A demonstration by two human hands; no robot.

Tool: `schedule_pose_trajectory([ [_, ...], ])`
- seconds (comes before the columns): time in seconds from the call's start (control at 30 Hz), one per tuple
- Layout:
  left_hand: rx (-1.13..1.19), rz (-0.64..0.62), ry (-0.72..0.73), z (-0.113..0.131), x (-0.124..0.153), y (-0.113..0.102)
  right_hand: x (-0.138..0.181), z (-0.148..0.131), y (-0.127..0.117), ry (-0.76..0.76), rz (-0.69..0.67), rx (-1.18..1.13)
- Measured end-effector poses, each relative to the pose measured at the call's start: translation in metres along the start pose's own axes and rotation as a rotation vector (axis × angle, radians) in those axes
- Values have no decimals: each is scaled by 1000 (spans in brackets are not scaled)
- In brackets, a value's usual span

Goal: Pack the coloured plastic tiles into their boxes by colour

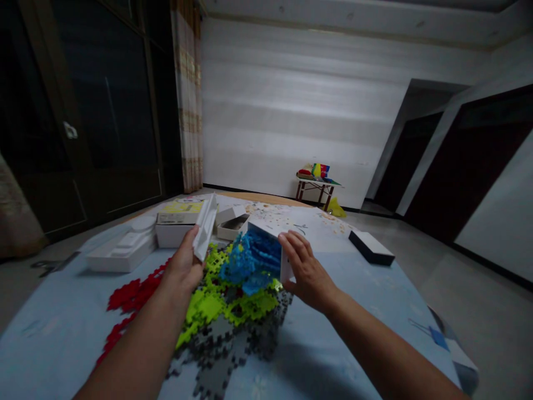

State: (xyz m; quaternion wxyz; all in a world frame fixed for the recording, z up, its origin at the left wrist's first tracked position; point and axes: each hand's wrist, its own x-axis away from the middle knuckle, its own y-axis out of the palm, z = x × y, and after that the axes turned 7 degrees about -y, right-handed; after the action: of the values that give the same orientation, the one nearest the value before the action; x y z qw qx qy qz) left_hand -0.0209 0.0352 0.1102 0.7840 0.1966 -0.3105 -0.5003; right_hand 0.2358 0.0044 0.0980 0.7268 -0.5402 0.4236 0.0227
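My left hand (pixel 186 266) grips a white, thin-walled tray or box lid (pixel 208 225), held upright and tilted. In my right hand (pixel 310 272) is a white box (pixel 286 271), tipped on its side with its opening toward the left. Blue interlocking plastic pieces (pixel 250 261) fill the mouth of that box and spill onto the pile below. Lime-green pieces (pixel 208 308) lie under them, red pieces (pixel 135 294) are to the left, partly behind my left forearm, and dark grey pieces (pixel 220 350) spread at the front.
On the light-blue tablecloth (pixel 345 316), a white box with white items (pixel 116 258) stands left, beside a yellow-labelled box (pixel 179 214). Behind the pile sits a small open box (pixel 231 229). A black-and-white box (pixel 372 247) lies right. A small side table (pixel 318 180) stands by the wall.
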Motion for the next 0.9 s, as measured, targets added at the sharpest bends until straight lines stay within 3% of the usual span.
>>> schedule_pose_trajectory([
  [0.7,-136,65,-34,-19,-10,-1,1,17,-6,-115,-66,67],
  [0.8,-153,49,20,-22,-9,1,5,19,-8,-27,-2,32],
  [0.9,-196,-26,82,-22,-1,5,14,24,-5,195,170,-72],
])
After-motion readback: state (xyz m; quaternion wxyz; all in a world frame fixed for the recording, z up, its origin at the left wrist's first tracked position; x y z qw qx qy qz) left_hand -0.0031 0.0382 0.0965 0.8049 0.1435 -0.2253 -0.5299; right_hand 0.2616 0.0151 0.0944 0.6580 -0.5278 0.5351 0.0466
